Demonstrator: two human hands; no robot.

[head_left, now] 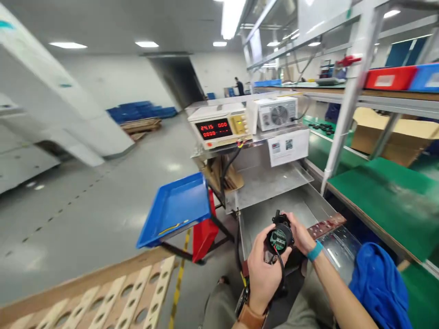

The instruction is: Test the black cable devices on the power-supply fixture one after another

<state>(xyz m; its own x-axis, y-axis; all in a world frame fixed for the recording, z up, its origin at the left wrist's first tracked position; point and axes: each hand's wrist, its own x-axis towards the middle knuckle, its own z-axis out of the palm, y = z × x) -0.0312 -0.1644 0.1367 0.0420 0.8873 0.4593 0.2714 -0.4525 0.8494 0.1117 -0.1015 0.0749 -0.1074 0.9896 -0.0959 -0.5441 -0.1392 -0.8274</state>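
Your left hand and right hand have their fingers clamped on the round black part, right of the middle, low in the frame, with its green board in but bare, and I cannot tell how much is left.

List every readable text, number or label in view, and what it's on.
"24.15", "0.00", "0.000", "---": red digits on the display.
Paper sheet: print too small.
Red bin label, blue bin label: blurred.
Round black part: nothing legible.
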